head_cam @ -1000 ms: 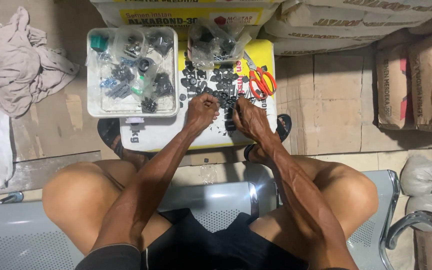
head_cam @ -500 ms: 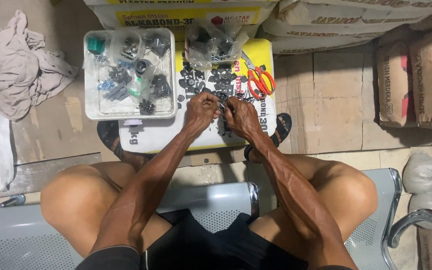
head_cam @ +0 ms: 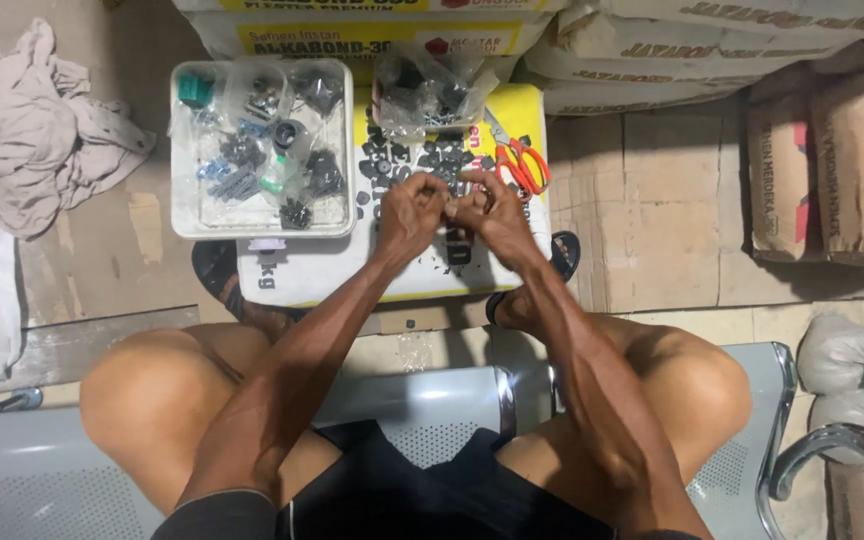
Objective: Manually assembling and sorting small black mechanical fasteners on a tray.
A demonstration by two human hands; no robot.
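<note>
Left hand (head_cam: 407, 210) and right hand (head_cam: 487, 212) are pinched together on one small dark part (head_cam: 449, 210) held over the loose black parts (head_cam: 432, 160) on the sack (head_cam: 352, 275); a slipped grip likely drops it into that pile, near the scissors (head_cam: 522, 165).

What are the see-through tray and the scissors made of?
The tray looks like clear, glossy plastic: you can see through its walls. The scissors seem to have orange plastic handles and grey metal blades, though the blades are small here.
</note>
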